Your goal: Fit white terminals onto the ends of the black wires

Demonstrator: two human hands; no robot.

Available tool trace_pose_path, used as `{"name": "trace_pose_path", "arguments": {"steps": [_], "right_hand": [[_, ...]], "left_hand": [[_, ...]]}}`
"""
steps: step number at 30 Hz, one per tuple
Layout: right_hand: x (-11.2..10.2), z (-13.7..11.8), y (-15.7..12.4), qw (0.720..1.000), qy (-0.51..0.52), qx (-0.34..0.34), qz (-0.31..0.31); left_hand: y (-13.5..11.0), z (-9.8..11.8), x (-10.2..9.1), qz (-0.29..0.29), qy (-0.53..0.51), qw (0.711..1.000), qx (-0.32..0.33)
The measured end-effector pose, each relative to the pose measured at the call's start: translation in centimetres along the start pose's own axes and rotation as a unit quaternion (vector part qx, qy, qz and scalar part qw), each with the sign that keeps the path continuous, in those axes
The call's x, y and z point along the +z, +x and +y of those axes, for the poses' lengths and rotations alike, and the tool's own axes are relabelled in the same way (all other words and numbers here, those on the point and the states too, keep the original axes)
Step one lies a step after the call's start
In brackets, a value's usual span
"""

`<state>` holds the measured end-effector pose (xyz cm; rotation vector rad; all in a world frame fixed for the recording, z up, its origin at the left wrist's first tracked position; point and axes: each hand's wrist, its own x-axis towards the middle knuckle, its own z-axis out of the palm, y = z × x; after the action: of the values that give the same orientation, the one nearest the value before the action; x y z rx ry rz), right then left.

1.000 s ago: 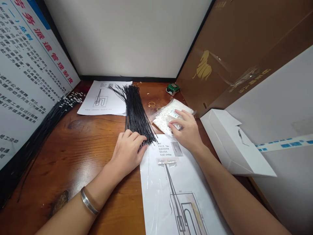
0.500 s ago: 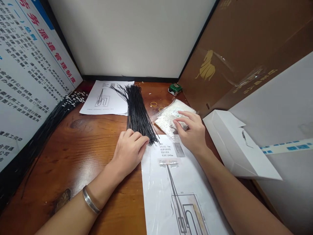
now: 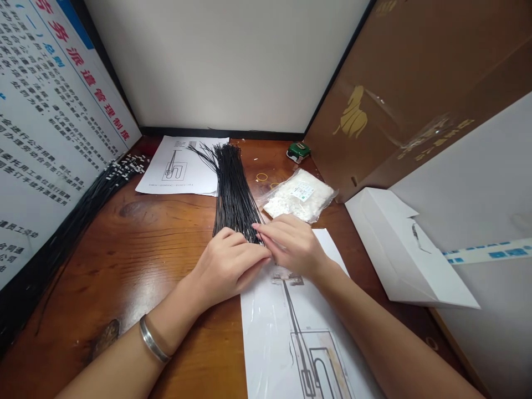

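Fingers (image 3: 252, 257) of your left hand (image 3: 224, 266) and right hand (image 3: 296, 245) gather at the thin black wires (image 3: 233, 191); whether they're clamped on any, I can't tell.

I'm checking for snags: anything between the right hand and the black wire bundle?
Nothing visible: the right hand is at the near ends of the black wire bundle, beside the left hand. The bag of white pieces lies beyond.
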<state>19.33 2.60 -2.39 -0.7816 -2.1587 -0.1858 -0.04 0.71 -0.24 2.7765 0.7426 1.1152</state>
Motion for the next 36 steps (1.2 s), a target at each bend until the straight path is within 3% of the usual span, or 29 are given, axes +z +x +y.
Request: {"name": "trace_pose_path", "arguments": {"steps": [4,7,10,16,19,23,31,33,36], "right_hand": [[0.3,0.0,0.0,0.999,0.013,-0.024,0.028],[0.2,-0.1,0.2,0.998,0.003,-0.029,0.052],[0.1,-0.7,0.4,0.996,-0.006,-0.053,0.065],[0.3,-1.8,0.7,0.992,0.014,-0.1,0.073],[0.4,-1.6,0.5,0.994,0.023,-0.074,0.073],[0.4,-1.0,0.3,0.998,0.007,-0.022,0.066],[0.8,-0.8,0.1,0.998,0.032,-0.017,0.046],[0.8,-0.8,0.0,0.997,0.037,-0.019,0.058],[0.6,-1.0,0.0,0.997,0.033,-0.03,0.063]], "left_hand": [[0.1,0.1,0.0,0.011,-0.036,0.999,0.017],[0.0,0.0,0.2,0.036,-0.06,0.996,-0.056],[-0.1,-0.2,0.6,0.032,-0.018,0.99,-0.137],[-0.3,-0.4,0.9,-0.01,-0.015,0.986,-0.166],[-0.4,-0.4,0.8,-0.005,-0.027,0.982,-0.186],[-0.3,-0.3,0.5,0.029,-0.031,0.985,-0.165],[-0.2,0.3,0.1,0.019,-0.093,0.996,0.002],[-0.3,0.3,0.2,0.028,-0.1,0.994,-0.015],[-0.4,0.1,0.4,0.035,-0.073,0.991,-0.108]]}}
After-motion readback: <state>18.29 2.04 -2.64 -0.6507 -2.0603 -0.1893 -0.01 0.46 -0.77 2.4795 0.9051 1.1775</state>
